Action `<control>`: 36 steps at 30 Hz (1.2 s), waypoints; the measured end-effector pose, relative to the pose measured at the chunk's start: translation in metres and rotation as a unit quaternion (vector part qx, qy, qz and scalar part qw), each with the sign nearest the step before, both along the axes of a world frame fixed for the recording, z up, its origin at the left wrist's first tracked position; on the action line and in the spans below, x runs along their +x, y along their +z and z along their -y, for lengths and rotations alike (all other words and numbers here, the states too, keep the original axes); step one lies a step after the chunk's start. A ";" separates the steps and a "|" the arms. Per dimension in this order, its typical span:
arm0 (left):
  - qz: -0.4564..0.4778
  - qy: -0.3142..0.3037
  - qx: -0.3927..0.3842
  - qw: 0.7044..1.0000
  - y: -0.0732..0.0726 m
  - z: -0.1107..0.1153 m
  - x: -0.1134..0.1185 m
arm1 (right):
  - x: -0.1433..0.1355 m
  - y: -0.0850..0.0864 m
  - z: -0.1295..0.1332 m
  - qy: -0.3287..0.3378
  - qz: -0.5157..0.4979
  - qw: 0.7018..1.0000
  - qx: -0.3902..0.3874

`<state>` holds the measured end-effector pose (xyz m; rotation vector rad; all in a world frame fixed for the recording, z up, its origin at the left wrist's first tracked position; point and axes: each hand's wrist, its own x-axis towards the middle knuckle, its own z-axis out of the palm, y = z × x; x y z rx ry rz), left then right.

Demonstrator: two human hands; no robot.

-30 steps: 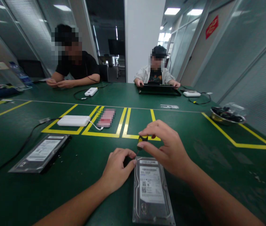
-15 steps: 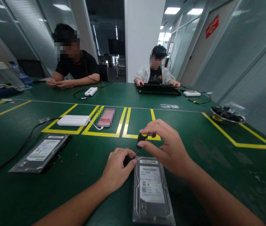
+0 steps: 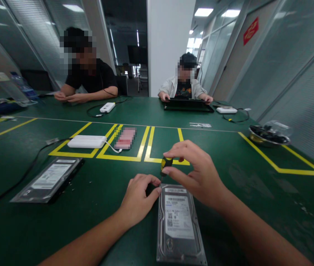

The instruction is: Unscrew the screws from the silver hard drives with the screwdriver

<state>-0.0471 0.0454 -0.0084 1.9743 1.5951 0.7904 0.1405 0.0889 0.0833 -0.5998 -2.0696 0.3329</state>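
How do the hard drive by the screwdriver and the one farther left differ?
The near hard drive has the screwdriver and left hand at its far-left corner; nothing handles the left hard drive. Going away, the near one angles slightly left, the left one clearly right. Both lie with white labels up.

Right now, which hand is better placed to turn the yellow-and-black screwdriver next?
Probably the right hand: it pinches the yellow-and-black screwdriver by its handle. The left hand is lower, at the far left corner of the silver rectangular hard drive.
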 end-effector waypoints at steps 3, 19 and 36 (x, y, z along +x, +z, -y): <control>0.000 -0.001 -0.002 1.000 0.000 0.000 0.000 | 0.000 0.000 0.000 -0.005 0.007 1.000 0.009; 0.001 0.000 -0.005 1.000 0.001 0.000 0.000 | 0.001 0.000 0.003 -0.006 0.027 0.999 0.026; 0.001 0.000 -0.004 1.000 0.001 0.000 0.000 | 0.001 -0.001 0.002 -0.011 0.030 0.999 0.026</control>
